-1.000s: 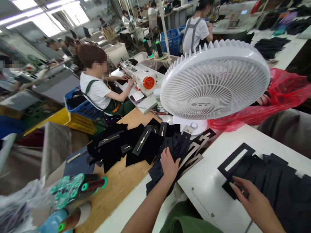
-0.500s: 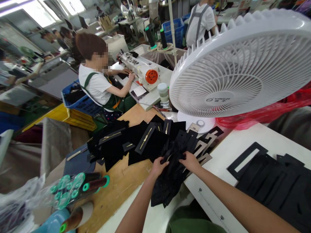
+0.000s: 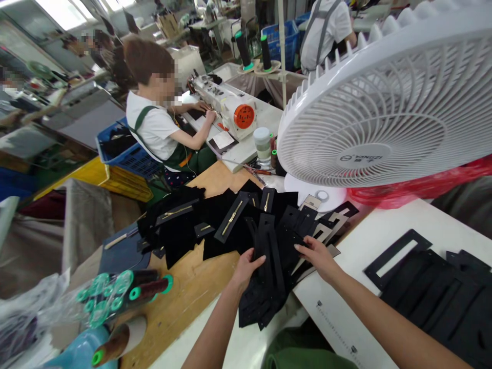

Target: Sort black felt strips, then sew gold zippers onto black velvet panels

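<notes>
Black fabric pieces (image 3: 269,256) on wooden worktable (image 3: 184,292)

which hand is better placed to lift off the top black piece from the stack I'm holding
Probably the right hand: its fingertips rest on the upper part of the stack of black pieces, free to pinch one. The left hand grips the stack's left edge, steadying it.
</notes>
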A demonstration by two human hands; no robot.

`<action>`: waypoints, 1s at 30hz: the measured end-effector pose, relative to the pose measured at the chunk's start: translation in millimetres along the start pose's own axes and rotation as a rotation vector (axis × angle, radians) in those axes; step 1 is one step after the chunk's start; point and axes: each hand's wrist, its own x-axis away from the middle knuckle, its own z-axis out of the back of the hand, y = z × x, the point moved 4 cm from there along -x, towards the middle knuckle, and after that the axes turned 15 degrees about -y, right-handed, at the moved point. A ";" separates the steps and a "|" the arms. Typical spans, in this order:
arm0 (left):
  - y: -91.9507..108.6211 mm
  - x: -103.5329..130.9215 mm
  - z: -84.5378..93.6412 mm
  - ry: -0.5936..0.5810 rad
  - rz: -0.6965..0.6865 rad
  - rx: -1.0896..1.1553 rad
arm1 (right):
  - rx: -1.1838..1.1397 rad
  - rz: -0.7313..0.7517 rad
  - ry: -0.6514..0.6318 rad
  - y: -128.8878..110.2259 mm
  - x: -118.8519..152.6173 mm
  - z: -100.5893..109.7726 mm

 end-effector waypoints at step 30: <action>40.6 24.3 10.0 0.403 -0.141 -0.219 | -0.581 -0.089 -0.244 -18.4 27.3 -16.3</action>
